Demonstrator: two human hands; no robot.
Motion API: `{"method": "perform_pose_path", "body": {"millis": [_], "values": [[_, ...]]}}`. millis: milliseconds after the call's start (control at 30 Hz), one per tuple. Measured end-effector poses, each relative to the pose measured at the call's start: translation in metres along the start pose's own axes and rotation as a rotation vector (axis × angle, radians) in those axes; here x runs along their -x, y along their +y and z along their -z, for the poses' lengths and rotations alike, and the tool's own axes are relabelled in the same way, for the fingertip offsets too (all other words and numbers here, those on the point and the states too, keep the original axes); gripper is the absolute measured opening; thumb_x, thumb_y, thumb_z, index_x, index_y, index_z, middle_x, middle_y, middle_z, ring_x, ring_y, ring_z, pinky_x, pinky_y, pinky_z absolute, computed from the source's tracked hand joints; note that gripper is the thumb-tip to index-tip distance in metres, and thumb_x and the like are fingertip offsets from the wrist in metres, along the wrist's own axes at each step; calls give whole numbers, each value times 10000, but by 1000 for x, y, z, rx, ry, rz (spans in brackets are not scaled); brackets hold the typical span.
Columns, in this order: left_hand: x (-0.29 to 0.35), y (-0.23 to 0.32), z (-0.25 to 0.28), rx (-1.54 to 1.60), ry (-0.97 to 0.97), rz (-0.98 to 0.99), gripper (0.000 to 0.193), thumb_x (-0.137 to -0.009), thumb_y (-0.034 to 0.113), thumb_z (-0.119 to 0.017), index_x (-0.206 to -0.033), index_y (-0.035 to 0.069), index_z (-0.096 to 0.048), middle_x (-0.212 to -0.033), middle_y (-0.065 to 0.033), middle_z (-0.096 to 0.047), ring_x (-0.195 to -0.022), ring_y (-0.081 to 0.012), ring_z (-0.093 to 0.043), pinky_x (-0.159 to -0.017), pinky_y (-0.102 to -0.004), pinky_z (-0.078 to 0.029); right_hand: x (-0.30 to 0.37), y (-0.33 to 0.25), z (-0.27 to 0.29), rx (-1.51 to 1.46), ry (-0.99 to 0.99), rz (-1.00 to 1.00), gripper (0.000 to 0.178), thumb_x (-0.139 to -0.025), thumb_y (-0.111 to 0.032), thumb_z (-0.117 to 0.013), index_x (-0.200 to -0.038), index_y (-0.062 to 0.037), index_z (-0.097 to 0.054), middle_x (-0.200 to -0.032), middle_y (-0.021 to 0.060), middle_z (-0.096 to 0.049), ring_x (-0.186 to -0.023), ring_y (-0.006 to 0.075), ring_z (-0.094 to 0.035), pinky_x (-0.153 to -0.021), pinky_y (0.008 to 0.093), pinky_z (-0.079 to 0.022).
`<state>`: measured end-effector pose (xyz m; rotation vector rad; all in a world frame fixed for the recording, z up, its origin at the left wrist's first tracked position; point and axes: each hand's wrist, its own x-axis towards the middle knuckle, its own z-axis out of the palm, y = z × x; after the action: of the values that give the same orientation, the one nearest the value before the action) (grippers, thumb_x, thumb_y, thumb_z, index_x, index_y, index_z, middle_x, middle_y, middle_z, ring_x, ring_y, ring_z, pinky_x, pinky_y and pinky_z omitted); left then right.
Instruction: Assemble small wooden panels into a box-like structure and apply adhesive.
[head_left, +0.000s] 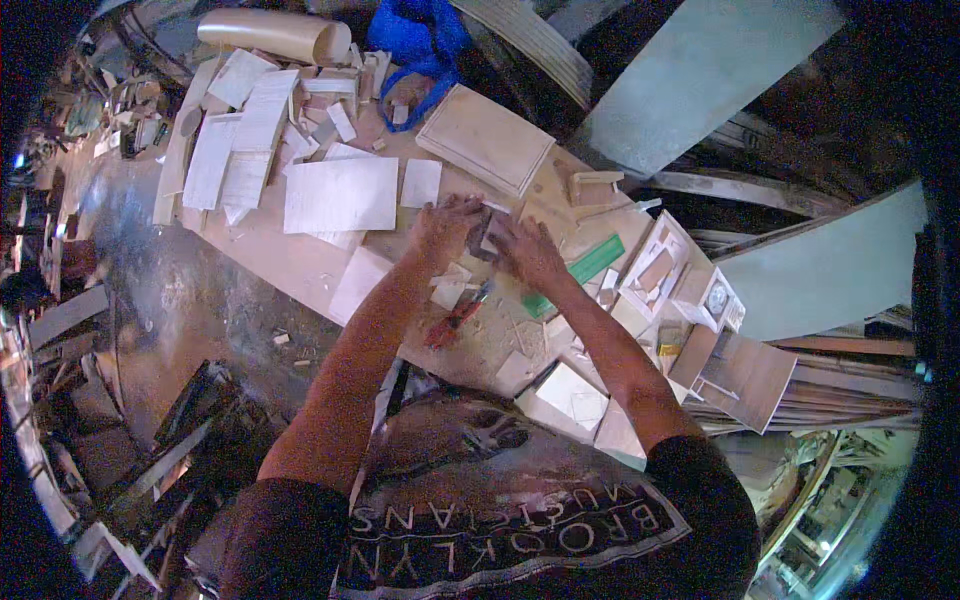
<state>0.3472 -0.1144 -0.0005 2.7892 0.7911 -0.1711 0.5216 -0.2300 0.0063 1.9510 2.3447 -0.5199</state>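
Both arms reach forward over the workbench. Between my hands is a small dark grey piece (484,246) with a paler part; its kind is too blurred to tell. My left hand (447,228) bends its fingers round the piece's left side. From the right, my right hand (532,252) closes its fingertips on the same piece. Red-handled pliers (455,322) lie on the bench nearer my body. Just beyond the hands rests a flat wooden panel (487,138) with a raised border. To the right of my right hand is a green strip (597,260), partly behind the forearm.
Pale boards (340,195) and offcuts cover the bench's left and far side, near a wooden cylinder (275,37) and a blue bag (415,40). Small boxes (655,265) stand at right. Large sheets (705,85) lean beyond. Scrap wood (130,450) litters the floor at left.
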Motion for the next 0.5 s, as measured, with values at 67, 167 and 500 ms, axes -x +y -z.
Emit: {"method": "perform_pose_path", "body": {"millis": [67, 167, 500], "values": [[1, 2, 1, 102, 38, 35, 478, -866, 160, -556, -1332, 261, -521, -1508, 32, -374, -1329, -254, -417, -999, -527, -422, -1, 0, -2, -28, -57, -53, 470, -853, -305, -624, -1300, -176, -562, -1480, 99, -351, -1183, 370, -443, -1010, 564, -387], [2, 4, 1, -5, 44, 44, 459, -865, 184, -565, -1317, 263, -540, -1505, 27, -376, -1319, -253, -427, -995, -526, -424, -2, 2, -8, 7, 79, -32, 466, -857, -309, -618, -1298, -169, -564, -1461, 114, -373, -1188, 376, -438, -1007, 562, -388], [2, -1, -6, 66, 179, -12, 481, -849, 183, -580, -1321, 265, -535, -1494, 27, -392, -1317, -248, -430, -981, -537, -425, -8, 10, -22, -47, 93, 1, 463, -873, -327, -603, -1294, -142, -553, -1469, 135, -370, -1166, 388, -472, -992, 561, -389]]}}
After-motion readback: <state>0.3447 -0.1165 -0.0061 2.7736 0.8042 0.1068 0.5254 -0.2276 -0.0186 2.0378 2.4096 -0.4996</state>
